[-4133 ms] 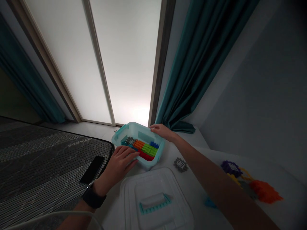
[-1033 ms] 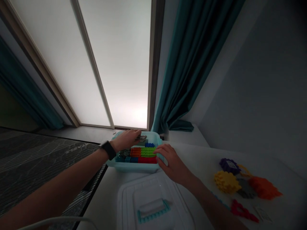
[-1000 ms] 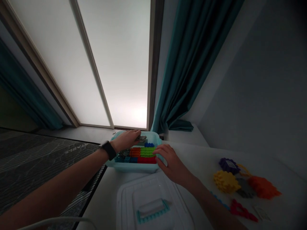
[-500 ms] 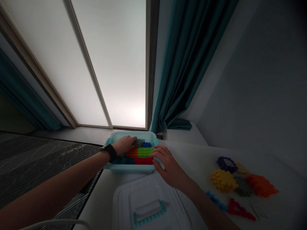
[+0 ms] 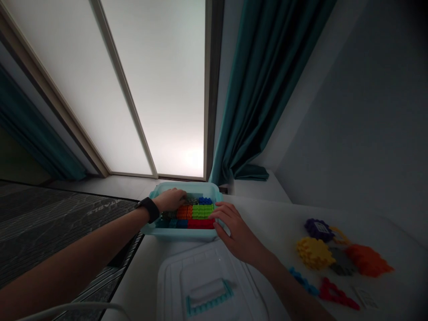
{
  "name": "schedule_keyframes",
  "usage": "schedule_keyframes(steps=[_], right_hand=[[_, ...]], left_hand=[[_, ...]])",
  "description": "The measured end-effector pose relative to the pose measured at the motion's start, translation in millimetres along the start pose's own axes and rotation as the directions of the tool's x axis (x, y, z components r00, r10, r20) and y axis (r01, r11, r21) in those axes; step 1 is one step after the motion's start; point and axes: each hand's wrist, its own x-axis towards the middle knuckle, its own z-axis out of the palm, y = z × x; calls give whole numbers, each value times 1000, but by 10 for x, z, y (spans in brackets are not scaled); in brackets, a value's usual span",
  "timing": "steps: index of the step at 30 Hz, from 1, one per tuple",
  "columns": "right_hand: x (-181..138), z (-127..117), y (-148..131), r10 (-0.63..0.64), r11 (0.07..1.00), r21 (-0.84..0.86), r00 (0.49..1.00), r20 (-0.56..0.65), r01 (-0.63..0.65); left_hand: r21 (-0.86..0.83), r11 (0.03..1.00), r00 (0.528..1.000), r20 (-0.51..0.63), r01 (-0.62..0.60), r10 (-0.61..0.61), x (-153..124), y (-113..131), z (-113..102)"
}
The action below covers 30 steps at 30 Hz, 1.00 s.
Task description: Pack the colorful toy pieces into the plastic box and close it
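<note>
A teal box point(image 5: 179, 233) stands on the white table, filled with rows of orange point(image 5: 183, 212), green point(image 5: 202, 210), red point(image 5: 200, 223) and blue point(image 5: 204, 200) toy pieces. My left hand point(image 5: 171, 199), a dark watch on its wrist, reaches into the box's far left part. Its fingers are bent, with the tips on a grey piece point(image 5: 191, 199). My right hand point(image 5: 234, 229) lies with fingers spread against the box's right front corner and holds nothing.
The box's white lid point(image 5: 207, 281) with a teal handle lies just in front. Loose purple point(image 5: 317, 227), yellow point(image 5: 314, 252), orange point(image 5: 368, 263), grey, red point(image 5: 337, 295) and blue pieces lie at the right. A dark striped mattress point(image 5: 50, 223) borders the table's left edge.
My left hand came down from above the box's far rim into the box with the grey piece, which now lies low among the others. My right hand stayed at the box's corner.
</note>
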Motion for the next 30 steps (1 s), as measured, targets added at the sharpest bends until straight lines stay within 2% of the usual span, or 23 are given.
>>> schedule_keyframes(steps=[7, 14, 23, 30], right_hand=[[-8, 10, 25, 14, 1000, 20, 1000, 12, -15], [-5, 6, 6, 26, 999, 33, 1000, 14, -26], [-33, -26, 26, 4, 999, 50, 1000, 7, -5], [-125, -21, 42, 14, 1000, 18, 1000, -22, -13]], left_hand=[[-100, 994, 998, 42, -40, 44, 45, -31, 34], [-141, 987, 996, 34, -73, 78, 85, 8, 51], [-42, 998, 999, -8, -39, 39, 33, 66, 52], [39, 999, 995, -98, -24, 28, -207, 227, -178]])
